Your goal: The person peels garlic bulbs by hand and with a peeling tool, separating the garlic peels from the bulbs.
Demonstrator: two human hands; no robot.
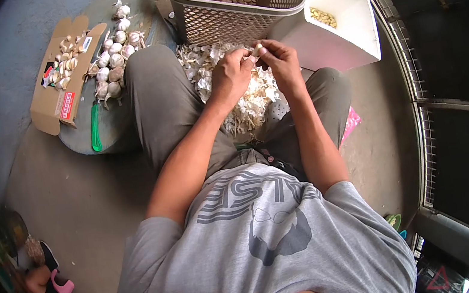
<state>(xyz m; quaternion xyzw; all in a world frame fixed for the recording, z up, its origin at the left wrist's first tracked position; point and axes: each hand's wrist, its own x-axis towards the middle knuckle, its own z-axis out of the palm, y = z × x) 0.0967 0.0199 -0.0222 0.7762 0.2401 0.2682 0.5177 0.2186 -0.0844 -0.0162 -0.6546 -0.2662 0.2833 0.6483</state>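
Observation:
Between my knees, my left hand [231, 74] and my right hand [280, 61] meet over a heap of garlic skins [248, 114]. Their fingertips pinch a small pale garlic clove [258, 50] from both sides. On a round stool [78, 136] at the left lie whole garlic bulbs [115, 58] and a green-handled tool [95, 129]. Beside the bulbs, an opened cardboard box [46, 111] holds several loose cloves [65, 62].
A grey-brown perforated basket [221, 15] stands beyond my hands. Right of it is a white foam box [355, 43] with peeled cloves [323, 18] inside. Something pink [350, 123] lies beside my right knee. Part of another person [39, 282] shows at lower left.

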